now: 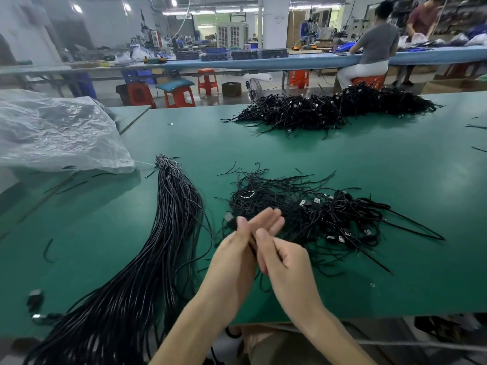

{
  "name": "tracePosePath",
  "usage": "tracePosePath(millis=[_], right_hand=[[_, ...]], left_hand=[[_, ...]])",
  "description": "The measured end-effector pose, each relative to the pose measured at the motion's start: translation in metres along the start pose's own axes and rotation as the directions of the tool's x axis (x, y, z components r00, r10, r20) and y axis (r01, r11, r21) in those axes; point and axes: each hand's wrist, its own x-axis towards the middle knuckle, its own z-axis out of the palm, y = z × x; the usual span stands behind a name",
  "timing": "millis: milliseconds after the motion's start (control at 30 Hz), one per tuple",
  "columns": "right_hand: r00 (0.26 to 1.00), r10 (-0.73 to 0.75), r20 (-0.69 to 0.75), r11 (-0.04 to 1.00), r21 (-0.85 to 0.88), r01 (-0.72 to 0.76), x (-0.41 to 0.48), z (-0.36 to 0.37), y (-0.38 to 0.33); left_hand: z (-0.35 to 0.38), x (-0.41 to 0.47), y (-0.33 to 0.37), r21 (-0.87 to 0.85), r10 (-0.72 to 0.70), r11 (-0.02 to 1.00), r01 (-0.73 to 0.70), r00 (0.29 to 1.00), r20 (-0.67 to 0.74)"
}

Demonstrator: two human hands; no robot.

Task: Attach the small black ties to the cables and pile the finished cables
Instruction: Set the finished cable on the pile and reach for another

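Head view showed my left hand (237, 248) and right hand (282, 262) close together above the near edge of the green table (395, 167), working one cable (230, 220). My left thumb pinched it against fairly straight fingers just behind its plug. My right hand's curled fingers and thumb pinched the black lead lower down, and a loop of it hung beneath. Blur kept me from telling whether a tie was already in that grip. Judging by how things lay, the job was well under way but far from over. A big heap of coiled cables (329, 109) sat by the far edge toward the right corner, and a smaller tangle of ties and coiled cables (303, 212) lay in the middle, just beyond my hands. A thick bundle of straight cables (168, 233), bound at its far end, ran toward the near left corner and looked untouched. A crumpled clear plastic bag (58, 133) covered the left edge. I could read no brand, label or writing anywhere.
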Motion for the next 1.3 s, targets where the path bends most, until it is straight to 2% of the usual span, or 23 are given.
tracePosePath(millis=[67, 133, 200, 233, 300, 367, 433, 500, 533, 633, 733, 800, 867, 933, 1033, 1067, 1100, 1133, 1167, 1200, 1233, 1267, 1300], right_hand=[[0.999, 0.032, 0.028, 0.999, -0.012, -0.032, -0.006, 0.005, 0.01], [0.997, 0.07, 0.024, 0.997, -0.035, -0.069, -0.007, 0.003, 0.021], [0.996, 0.086, 0.003, 0.993, -0.078, -0.085, -0.002, -0.002, 0.029], [0.998, 0.066, -0.012, 0.99, -0.126, -0.067, 0.002, -0.005, 0.031], [1.0, 0.001, -0.03, 0.981, -0.193, -0.007, 0.012, -0.011, 0.031], [0.997, -0.078, -0.023, 0.971, -0.228, 0.07, 0.022, -0.016, 0.026], [0.991, -0.13, -0.02, 0.957, -0.265, 0.12, 0.032, -0.019, 0.019], [0.988, -0.143, -0.055, 0.963, -0.236, 0.126, 0.038, -0.02, 0.013], [0.987, -0.139, -0.079, 0.97, -0.213, 0.119, 0.039, -0.02, 0.011], [0.985, -0.144, -0.096, 0.978, -0.166, 0.127, 0.033, -0.015, 0.004], [0.985, -0.165, -0.059, 0.983, -0.097, 0.159, 0.019, -0.005, 0.003], [0.988, -0.148, -0.05, 0.986, -0.081, 0.144, 0.011, 0.002, 0.006], [0.994, -0.09, -0.063, 0.994, -0.062, 0.086, 0.005, 0.006, 0.014], [0.995, -0.019, -0.101, 0.999, -0.042, 0.015, 0.003, 0.006, 0.025], [0.991, 0.022, -0.132, 0.998, -0.063, -0.031, 0.009, 0.0, 0.035], [0.99, 0.016, -0.139, 0.997, -0.076, -0.026, 0.013, -0.003, 0.036], [0.988, 0.013, -0.151, 0.996, -0.083, -0.026, 0.019, -0.006, 0.035], [0.986, 0.008, -0.164, 0.996, -0.085, -0.023, 0.024, -0.009, 0.034], [0.986, -0.007, -0.165, 0.996, -0.089, -0.008, 0.029, -0.012, 0.031], [0.988, -0.034, -0.149, 0.995, -0.099, 0.019, 0.032, -0.014, 0.028], [0.99, -0.066, -0.123, 0.992, -0.117, 0.052, 0.035, -0.016, 0.024], [0.99, -0.099, -0.097, 0.986, -0.143, 0.085, 0.036, -0.016, 0.021], [0.988, -0.13, -0.079, 0.978, -0.175, 0.115, 0.037, -0.016, 0.018]], left_hand=[[0.0, 0.004, 0.008, -0.28, 0.022, 0.959, -0.043, 0.997, -0.077], [-0.005, 0.002, 0.022, -0.498, 0.016, 0.865, -0.066, 0.994, -0.104], [-0.009, -0.006, 0.035, -0.522, 0.031, 0.853, -0.028, 1.0, -0.002], [-0.011, -0.011, 0.041, -0.421, 0.031, 0.907, 0.012, 0.995, 0.095], [-0.013, -0.021, 0.048, 0.016, -0.055, 0.998, 0.053, 0.943, 0.327], [-0.015, -0.026, 0.047, 0.451, -0.277, 0.891, 0.06, 0.857, 0.435], [-0.018, -0.027, 0.037, 0.688, -0.41, 0.723, 0.062, 0.84, 0.356], [-0.02, -0.022, 0.021, 0.809, -0.358, 0.584, 0.067, 0.916, 0.183], [-0.021, -0.019, 0.013, 0.804, -0.288, 0.588, 0.09, 0.952, 0.103], [-0.024, -0.009, 0.002, 0.556, -0.113, 0.822, 0.121, 0.992, -0.05], [-0.021, -0.007, -0.004, 0.37, -0.04, 0.926, 0.073, 0.994, -0.098], [-0.016, -0.002, -0.004, 0.134, -0.007, 0.991, 0.027, 0.989, -0.146], [-0.014, 0.006, 0.005, -0.135, 0.048, 0.988, -0.072, 0.984, -0.172], [-0.011, 0.008, 0.019, -0.406, 0.064, 0.904, -0.132, 0.982, -0.177], [-0.009, -0.002, 0.034, -0.609, 0.053, 0.792, -0.05, 0.999, -0.014], [-0.009, -0.006, 0.036, -0.583, 0.038, 0.812, 0.029, 0.994, 0.103], [-0.008, -0.011, 0.038, -0.459, 0.004, 0.882, 0.104, 0.974, 0.226], [-0.008, -0.014, 0.039, -0.219, -0.066, 0.965, 0.142, 0.945, 0.321], [-0.01, -0.016, 0.037, 0.111, -0.16, 0.986, 0.128, 0.919, 0.36], [-0.011, -0.017, 0.033, 0.423, -0.252, 0.902, 0.09, 0.904, 0.344], [-0.011, -0.016, 0.029, 0.613, -0.299, 0.788, 0.067, 0.911, 0.285], [-0.009, -0.014, 0.025, 0.688, -0.293, 0.723, 0.069, 0.932, 0.215], [-0.008, -0.012, 0.021, 0.696, -0.249, 0.715, 0.074, 0.956, 0.154]])
